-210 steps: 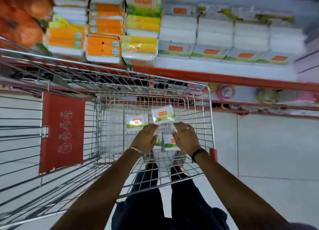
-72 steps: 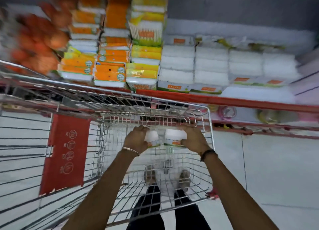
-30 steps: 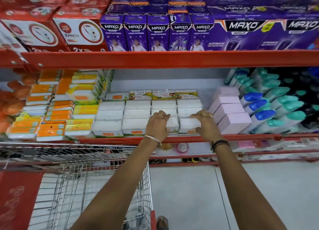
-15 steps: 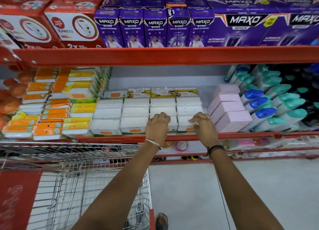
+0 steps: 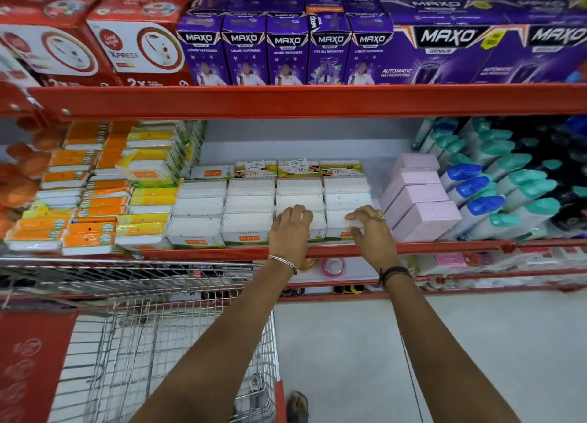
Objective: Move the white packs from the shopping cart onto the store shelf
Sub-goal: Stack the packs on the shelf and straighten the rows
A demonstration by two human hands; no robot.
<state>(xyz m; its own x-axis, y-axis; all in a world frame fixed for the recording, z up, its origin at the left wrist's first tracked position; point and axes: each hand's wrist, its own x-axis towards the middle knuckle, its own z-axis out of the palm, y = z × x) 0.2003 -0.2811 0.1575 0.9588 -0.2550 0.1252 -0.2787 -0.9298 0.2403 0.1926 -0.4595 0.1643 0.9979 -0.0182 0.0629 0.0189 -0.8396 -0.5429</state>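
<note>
White packs (image 5: 247, 224) are sitting in front rows on the store shelf (image 5: 317, 250); left hand (image 5: 290, 232) fingers are curling over one, right hand (image 5: 371, 232) fingers (image 5: 354, 216) are pinching another's top edge. Pink boxes (image 5: 422, 213) are flanking right, orange packs (image 5: 89, 232) left. Shopping cart (image 5: 158, 343) is standing below.

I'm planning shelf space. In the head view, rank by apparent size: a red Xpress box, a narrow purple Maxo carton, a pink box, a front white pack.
1. Red Xpress box
2. Narrow purple Maxo carton
3. Pink box
4. Front white pack

Pink box and white pack look close, so their order is unsure.
</note>
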